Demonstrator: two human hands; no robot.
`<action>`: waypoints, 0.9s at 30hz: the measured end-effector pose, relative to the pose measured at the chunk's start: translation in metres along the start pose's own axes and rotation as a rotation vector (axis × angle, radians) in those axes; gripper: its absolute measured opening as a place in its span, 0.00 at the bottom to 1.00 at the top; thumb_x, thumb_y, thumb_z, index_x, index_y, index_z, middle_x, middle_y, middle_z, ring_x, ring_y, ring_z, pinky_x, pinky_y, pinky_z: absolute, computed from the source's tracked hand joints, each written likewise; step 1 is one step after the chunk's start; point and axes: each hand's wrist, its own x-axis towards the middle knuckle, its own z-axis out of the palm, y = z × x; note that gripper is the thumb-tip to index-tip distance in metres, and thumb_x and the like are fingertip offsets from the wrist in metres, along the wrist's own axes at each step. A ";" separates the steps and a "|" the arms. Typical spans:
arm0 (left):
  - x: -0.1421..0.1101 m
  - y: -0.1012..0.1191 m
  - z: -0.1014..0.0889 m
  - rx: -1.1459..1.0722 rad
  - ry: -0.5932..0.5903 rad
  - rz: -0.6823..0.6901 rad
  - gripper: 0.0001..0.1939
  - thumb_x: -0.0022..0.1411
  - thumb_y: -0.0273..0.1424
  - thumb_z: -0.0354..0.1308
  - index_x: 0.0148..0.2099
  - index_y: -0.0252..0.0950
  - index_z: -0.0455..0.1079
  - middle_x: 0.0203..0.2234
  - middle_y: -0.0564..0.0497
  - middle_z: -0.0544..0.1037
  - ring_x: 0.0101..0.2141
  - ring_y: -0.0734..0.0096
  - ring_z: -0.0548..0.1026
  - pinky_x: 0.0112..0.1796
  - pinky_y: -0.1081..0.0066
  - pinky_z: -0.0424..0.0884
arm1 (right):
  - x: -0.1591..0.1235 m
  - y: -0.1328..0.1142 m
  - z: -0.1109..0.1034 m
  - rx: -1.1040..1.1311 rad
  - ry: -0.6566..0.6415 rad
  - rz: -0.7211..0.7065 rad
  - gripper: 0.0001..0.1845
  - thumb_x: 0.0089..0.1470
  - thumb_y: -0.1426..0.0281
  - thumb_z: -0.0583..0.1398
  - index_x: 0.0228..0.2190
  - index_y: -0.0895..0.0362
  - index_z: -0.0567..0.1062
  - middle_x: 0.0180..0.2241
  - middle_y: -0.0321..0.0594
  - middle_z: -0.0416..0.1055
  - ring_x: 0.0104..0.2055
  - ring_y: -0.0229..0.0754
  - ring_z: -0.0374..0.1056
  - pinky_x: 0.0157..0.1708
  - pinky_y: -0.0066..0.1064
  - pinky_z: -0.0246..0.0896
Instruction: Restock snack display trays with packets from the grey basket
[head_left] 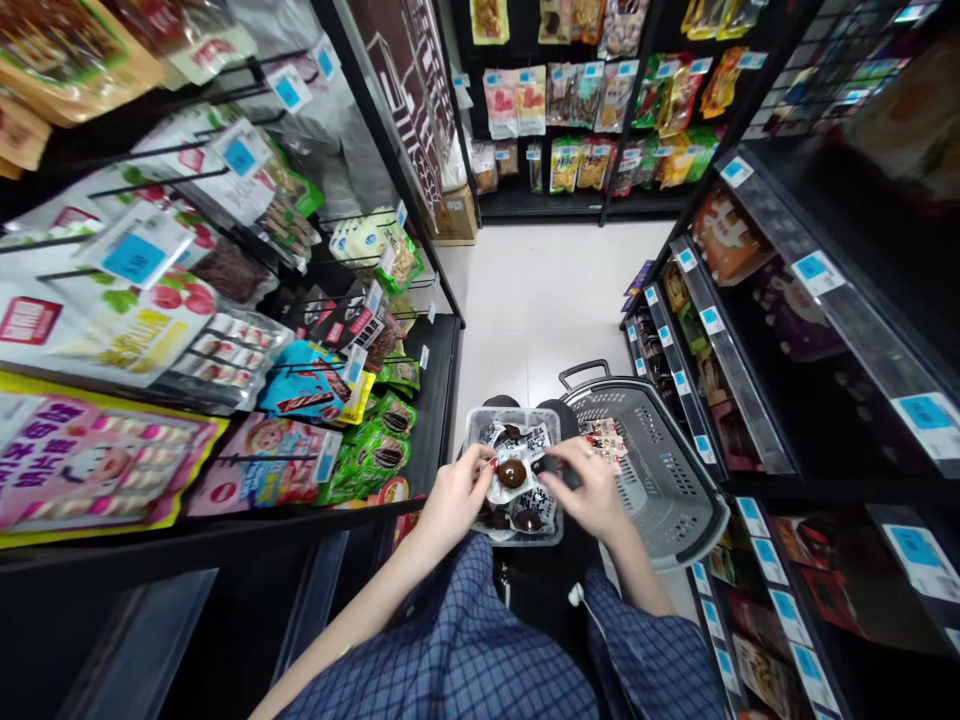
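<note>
A clear plastic box (475, 430) rests on my lap and holds several black-and-white packets with dark round pieces. My left hand (457, 493) pinches one of these small packets (512, 474) with a brown round piece showing, just above the box. My right hand (592, 487) has its fingers closed on the other side of the same packet. Both hands meet over the middle of the box.
A grey shopping basket (660, 470) stands on the white floor to my right with a red-and-white packet (604, 436) inside. Snack packets hang on pegs along the left rack (247, 330). Shelves with blue price tags (750, 330) line the right; more racks close the aisle's far end.
</note>
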 end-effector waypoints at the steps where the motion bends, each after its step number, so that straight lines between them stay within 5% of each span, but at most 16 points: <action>1: 0.000 0.001 0.001 0.017 0.004 0.015 0.09 0.63 0.32 0.46 0.41 0.36 0.64 0.27 0.52 0.75 0.29 0.71 0.73 0.33 0.73 0.66 | 0.002 -0.015 0.001 -0.016 -0.073 -0.105 0.15 0.53 0.68 0.59 0.43 0.56 0.71 0.40 0.44 0.70 0.42 0.43 0.67 0.42 0.36 0.66; 4: -0.002 0.004 0.002 0.053 0.017 0.058 0.09 0.62 0.31 0.47 0.42 0.36 0.65 0.26 0.53 0.75 0.28 0.72 0.73 0.33 0.74 0.65 | 0.006 -0.037 0.008 -0.137 -0.195 -0.233 0.19 0.54 0.70 0.58 0.48 0.57 0.67 0.44 0.46 0.68 0.47 0.46 0.64 0.46 0.40 0.65; 16: -0.006 0.014 -0.007 -0.045 0.020 0.049 0.12 0.63 0.36 0.48 0.40 0.34 0.70 0.28 0.52 0.77 0.25 0.74 0.73 0.29 0.76 0.66 | 0.005 -0.034 0.012 -0.251 -0.245 -0.289 0.21 0.56 0.70 0.55 0.52 0.58 0.64 0.44 0.49 0.67 0.44 0.45 0.68 0.42 0.38 0.68; 22: -0.003 0.019 -0.013 -0.293 -0.105 0.090 0.17 0.65 0.40 0.43 0.44 0.33 0.66 0.22 0.53 0.74 0.24 0.72 0.73 0.29 0.73 0.69 | 0.005 -0.030 0.002 0.295 -0.017 -0.168 0.17 0.45 0.71 0.60 0.40 0.56 0.70 0.34 0.42 0.67 0.36 0.41 0.66 0.34 0.32 0.65; 27: 0.001 0.012 -0.005 0.236 -0.326 0.340 0.13 0.60 0.34 0.53 0.46 0.35 0.68 0.36 0.48 0.75 0.38 0.65 0.72 0.42 0.66 0.68 | 0.002 -0.038 -0.014 0.964 -0.029 0.182 0.21 0.37 0.59 0.65 0.33 0.56 0.72 0.28 0.37 0.66 0.28 0.39 0.62 0.29 0.31 0.61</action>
